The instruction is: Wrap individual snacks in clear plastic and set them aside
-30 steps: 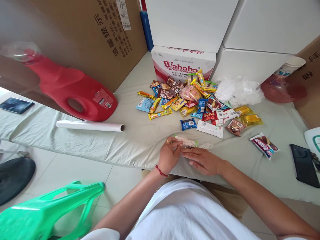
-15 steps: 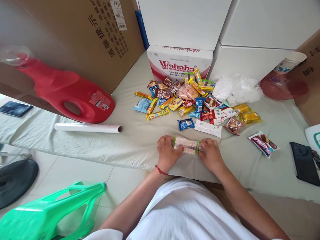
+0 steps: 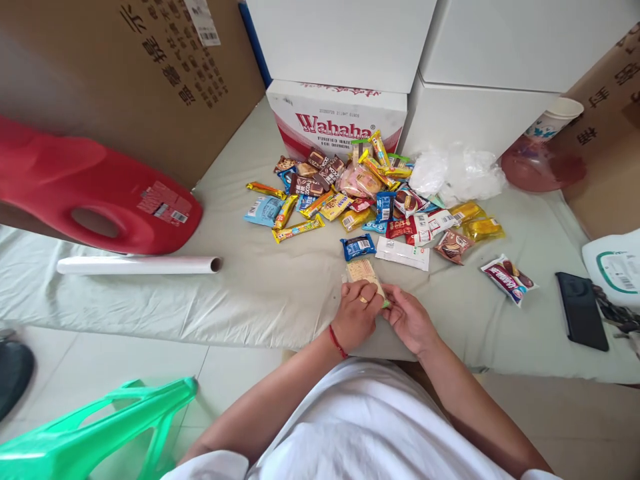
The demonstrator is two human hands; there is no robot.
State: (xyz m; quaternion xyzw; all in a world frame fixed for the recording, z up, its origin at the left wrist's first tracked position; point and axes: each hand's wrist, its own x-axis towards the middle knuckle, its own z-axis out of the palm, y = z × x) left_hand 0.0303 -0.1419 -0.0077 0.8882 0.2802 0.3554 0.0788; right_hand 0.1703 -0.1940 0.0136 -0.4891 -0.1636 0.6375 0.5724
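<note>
Near the front edge of the cloth-covered surface, my two hands hold a clear packet of crackers (image 3: pixel 364 270) with green ends. My left hand (image 3: pixel 356 315) has its fingers curled over the near part of the packet. At its near right corner, my right hand (image 3: pixel 410 320) pinches the green end. Just beyond lie a blue snack packet (image 3: pixel 358 247) and a white sachet (image 3: pixel 403 253). Behind them spreads a heap of wrapped snacks, with a light-blue packet (image 3: pixel 263 211) at its left and a brown packet (image 3: pixel 453 247) at its right.
A Wahaha carton (image 3: pixel 340 120) stands behind the heap, beside crumpled clear plastic (image 3: pixel 455 175). At left are a red jug (image 3: pixel 125 200) and a white tube (image 3: pixel 135 265). A purple-white snack (image 3: pixel 509 280) and a phone (image 3: pixel 583 310) lie right. A green stool (image 3: pixel 100 427) stands on the floor.
The cracker packet has turned from lying crosswise to pointing away from me. My left hand has shifted over it, and my right hand has come in close. The view has swung right.
</note>
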